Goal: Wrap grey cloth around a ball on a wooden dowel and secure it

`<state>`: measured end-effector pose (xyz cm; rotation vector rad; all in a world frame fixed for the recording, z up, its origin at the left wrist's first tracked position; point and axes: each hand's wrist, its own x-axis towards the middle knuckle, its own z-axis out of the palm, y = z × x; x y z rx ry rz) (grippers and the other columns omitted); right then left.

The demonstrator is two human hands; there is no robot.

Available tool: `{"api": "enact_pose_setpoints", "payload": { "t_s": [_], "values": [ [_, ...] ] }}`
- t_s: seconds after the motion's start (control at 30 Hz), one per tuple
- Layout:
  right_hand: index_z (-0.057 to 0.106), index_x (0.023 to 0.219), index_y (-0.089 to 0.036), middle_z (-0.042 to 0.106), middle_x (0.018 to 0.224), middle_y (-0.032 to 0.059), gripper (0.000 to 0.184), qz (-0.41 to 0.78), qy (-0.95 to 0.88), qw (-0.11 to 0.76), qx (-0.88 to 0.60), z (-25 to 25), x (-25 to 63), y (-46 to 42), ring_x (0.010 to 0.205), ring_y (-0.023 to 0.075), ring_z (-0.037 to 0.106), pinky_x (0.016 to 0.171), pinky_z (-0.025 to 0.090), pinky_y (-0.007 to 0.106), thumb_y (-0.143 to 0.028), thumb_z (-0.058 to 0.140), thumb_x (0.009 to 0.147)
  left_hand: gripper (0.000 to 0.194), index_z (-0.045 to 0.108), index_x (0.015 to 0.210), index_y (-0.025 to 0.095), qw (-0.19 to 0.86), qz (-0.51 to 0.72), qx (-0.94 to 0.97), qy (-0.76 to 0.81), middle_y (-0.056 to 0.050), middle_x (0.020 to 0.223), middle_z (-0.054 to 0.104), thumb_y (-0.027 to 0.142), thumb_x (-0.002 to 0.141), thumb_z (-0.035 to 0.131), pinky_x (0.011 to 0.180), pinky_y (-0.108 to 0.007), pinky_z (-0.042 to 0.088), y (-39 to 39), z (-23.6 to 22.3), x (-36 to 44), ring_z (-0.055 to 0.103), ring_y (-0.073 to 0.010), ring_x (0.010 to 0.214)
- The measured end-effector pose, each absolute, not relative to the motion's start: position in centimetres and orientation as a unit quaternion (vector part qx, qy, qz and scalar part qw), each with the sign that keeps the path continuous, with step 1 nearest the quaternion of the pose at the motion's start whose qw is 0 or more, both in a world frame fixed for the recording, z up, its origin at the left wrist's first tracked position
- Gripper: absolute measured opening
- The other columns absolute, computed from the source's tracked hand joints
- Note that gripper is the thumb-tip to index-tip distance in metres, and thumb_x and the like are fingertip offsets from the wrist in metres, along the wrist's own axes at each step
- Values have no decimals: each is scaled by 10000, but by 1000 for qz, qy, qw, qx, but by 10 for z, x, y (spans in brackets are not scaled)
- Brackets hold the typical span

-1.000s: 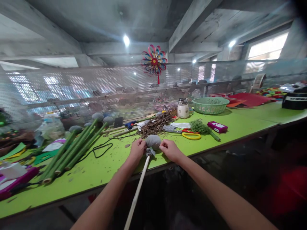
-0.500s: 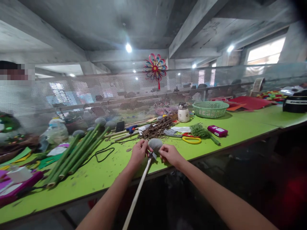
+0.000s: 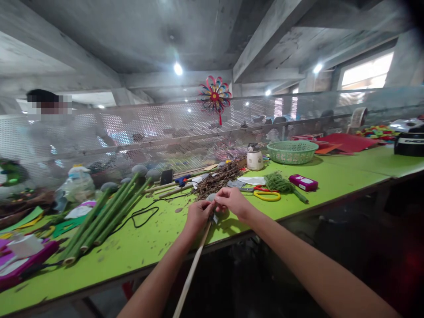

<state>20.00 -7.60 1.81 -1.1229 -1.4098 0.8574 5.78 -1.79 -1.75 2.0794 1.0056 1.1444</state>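
A pale wooden stick (image 3: pixel 195 265) slants up from below the table's front edge to a rounded grey head (image 3: pixel 211 197), mostly hidden by my fingers. Loose grey material shows just under that head. My left hand (image 3: pixel 199 215) is closed around the stick's upper end at the base of the head. Against the head's near right side, my right hand (image 3: pixel 234 204) pinches with thumb and fingertips at its grey covering. Both hands touch each other over the table edge.
Green-wrapped stems (image 3: pixel 106 216) with grey heads lie left. Beyond my hands are dry brown twigs (image 3: pixel 220 179), yellow-red scissors (image 3: pixel 266 194), green string (image 3: pixel 278 182), a purple box (image 3: pixel 303 182), a white bottle (image 3: pixel 255 158) and a green basket (image 3: pixel 292 152). A person (image 3: pixel 62 141) stands behind the mesh partition.
My right hand has moved left and up onto the grey head, covering most of it. My left hand has shifted slightly right. The person behind the partition has moved right.
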Motion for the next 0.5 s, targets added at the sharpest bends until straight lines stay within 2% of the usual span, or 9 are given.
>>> {"api": "enact_pose_setpoints", "payload": {
  "t_s": [0.1, 0.2, 0.3, 0.37, 0.43, 0.5],
  "values": [
    [617, 664, -139, 580, 516, -19, 71, 303, -626, 522, -493, 28, 195, -64, 483, 95, 517, 472, 386, 199, -164, 565, 706, 262, 650, 576, 159, 292, 417, 784, 356, -9, 518, 571, 322, 740, 526, 526, -247, 342, -18, -15, 54, 484, -148, 524],
    [657, 574, -137, 587, 504, -24, 96, 245, -672, 482, -506, 40, 188, -51, 529, 93, 506, 513, 368, 195, -70, 611, 625, 182, 640, 573, 164, 310, 411, 787, 340, -10, 542, 585, 259, 694, 541, 541, -245, 364, -17, -15, 52, 507, -159, 560],
    [671, 526, -129, 594, 484, -22, 120, 225, -711, 435, -505, 54, 184, -41, 522, 95, 510, 518, 365, 195, -23, 639, 574, 189, 649, 611, 147, 318, 417, 778, 348, -21, 541, 582, 285, 704, 559, 520, -249, 353, -15, -19, 53, 493, -155, 536],
    [717, 652, -126, 648, 573, -10, 108, 224, -724, 425, -495, 60, 185, -38, 516, 90, 528, 515, 382, 189, -67, 626, 643, 244, 664, 654, 136, 320, 422, 771, 355, -31, 553, 584, 327, 742, 540, 512, -252, 351, -13, -21, 53, 485, -149, 520],
    [725, 866, -131, 697, 745, 15, 210, 228, -719, 447, -481, 62, 190, -39, 506, 78, 545, 510, 408, 185, -132, 541, 764, 272, 667, 683, 137, 342, 424, 764, 347, -33, 571, 584, 354, 765, 525, 517, -253, 363, -13, -23, 54, 482, -144, 520],
    [694, 983, -131, 703, 837, 36, 282, 232, -713, 460, -475, 56, 197, -43, 484, 72, 550, 507, 434, 192, -140, 467, 816, 272, 653, 695, 147, 384, 421, 754, 328, -21, 578, 565, 378, 770, 531, 515, -247, 363, -14, -22, 53, 465, -133, 516]
  ]
}}
